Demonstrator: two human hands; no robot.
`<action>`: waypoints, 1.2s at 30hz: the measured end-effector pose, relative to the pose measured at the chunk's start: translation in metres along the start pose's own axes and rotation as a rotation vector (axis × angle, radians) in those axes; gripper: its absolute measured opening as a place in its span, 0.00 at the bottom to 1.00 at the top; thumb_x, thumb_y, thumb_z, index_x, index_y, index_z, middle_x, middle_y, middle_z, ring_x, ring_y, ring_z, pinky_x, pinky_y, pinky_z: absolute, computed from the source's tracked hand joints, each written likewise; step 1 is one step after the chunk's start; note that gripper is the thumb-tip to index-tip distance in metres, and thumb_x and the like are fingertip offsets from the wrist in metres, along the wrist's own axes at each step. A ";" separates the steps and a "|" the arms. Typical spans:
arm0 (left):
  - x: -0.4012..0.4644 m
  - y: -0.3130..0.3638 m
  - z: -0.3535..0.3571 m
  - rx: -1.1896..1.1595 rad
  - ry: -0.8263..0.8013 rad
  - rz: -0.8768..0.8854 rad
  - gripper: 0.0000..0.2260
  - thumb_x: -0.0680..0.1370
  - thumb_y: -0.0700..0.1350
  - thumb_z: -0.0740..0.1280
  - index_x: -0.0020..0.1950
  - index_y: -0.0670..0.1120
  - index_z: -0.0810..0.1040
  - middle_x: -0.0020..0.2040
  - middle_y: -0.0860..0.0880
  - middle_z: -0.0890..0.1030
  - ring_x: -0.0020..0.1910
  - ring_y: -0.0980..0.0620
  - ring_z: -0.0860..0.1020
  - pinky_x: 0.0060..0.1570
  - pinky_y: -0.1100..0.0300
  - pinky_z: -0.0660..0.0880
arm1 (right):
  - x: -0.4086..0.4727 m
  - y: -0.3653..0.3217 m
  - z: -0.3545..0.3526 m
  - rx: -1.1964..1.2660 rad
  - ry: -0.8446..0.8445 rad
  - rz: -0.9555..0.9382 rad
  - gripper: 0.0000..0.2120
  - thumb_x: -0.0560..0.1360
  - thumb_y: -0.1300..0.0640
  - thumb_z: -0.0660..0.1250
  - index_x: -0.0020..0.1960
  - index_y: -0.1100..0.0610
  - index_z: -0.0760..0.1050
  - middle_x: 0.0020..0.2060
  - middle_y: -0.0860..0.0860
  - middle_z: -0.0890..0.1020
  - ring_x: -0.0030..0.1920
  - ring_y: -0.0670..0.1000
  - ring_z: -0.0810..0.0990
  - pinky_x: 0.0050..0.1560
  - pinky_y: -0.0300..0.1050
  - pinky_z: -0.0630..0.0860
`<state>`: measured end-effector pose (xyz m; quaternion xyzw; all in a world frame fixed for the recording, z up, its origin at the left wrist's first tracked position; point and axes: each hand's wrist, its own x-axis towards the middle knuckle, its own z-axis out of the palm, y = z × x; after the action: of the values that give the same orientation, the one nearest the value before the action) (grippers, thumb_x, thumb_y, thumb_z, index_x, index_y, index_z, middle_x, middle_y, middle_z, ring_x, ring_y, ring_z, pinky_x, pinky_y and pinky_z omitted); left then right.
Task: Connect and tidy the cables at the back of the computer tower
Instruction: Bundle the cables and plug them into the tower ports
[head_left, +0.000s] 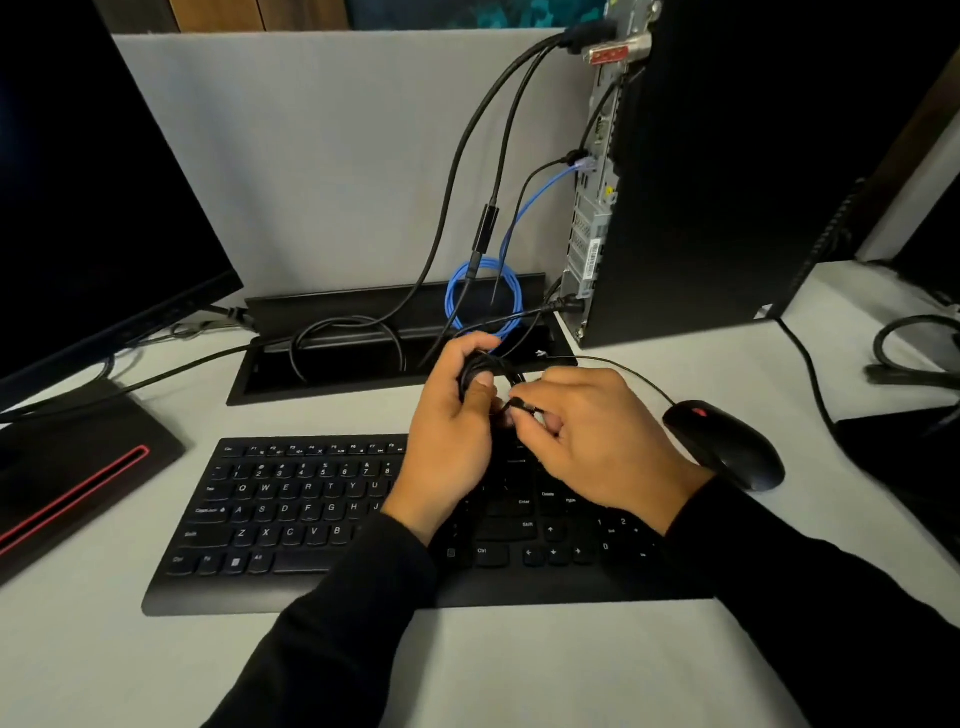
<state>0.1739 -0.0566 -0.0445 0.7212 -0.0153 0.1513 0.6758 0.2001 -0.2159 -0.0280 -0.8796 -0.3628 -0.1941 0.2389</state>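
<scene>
black cable coil (475, 366), tower (727, 171) upright, cables plugged

I see a flat black plastic keyboard (291, 514) at lower centre, and a dark monitor screen (88, 197) with a red-striped black stand base (72, 467) at left.

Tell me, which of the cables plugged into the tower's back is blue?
The blue cable, plugged in midway up the computer tower and looped below; the other cables there are black.
</scene>
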 end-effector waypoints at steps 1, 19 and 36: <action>-0.001 -0.003 0.001 0.072 0.002 0.034 0.15 0.84 0.34 0.57 0.64 0.51 0.76 0.47 0.53 0.79 0.45 0.58 0.78 0.50 0.61 0.77 | 0.001 0.000 0.003 0.018 -0.009 0.009 0.10 0.79 0.52 0.65 0.45 0.54 0.82 0.33 0.44 0.69 0.33 0.46 0.69 0.36 0.52 0.75; -0.007 -0.010 0.024 -0.372 0.173 -0.332 0.10 0.75 0.37 0.74 0.56 0.38 0.81 0.53 0.37 0.83 0.51 0.39 0.82 0.58 0.44 0.78 | -0.013 0.005 0.023 0.073 0.288 0.138 0.16 0.76 0.62 0.74 0.63 0.57 0.83 0.49 0.52 0.75 0.41 0.41 0.69 0.44 0.29 0.70; -0.003 -0.001 0.008 -0.018 -0.156 -0.056 0.09 0.85 0.39 0.62 0.52 0.46 0.81 0.33 0.49 0.78 0.33 0.53 0.77 0.38 0.55 0.75 | 0.000 0.032 -0.010 0.792 -0.032 0.302 0.07 0.82 0.64 0.66 0.51 0.57 0.82 0.40 0.49 0.83 0.41 0.48 0.80 0.46 0.44 0.77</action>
<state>0.1729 -0.0653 -0.0462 0.7250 -0.0492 0.0755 0.6828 0.2217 -0.2417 -0.0286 -0.7660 -0.2801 0.0109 0.5785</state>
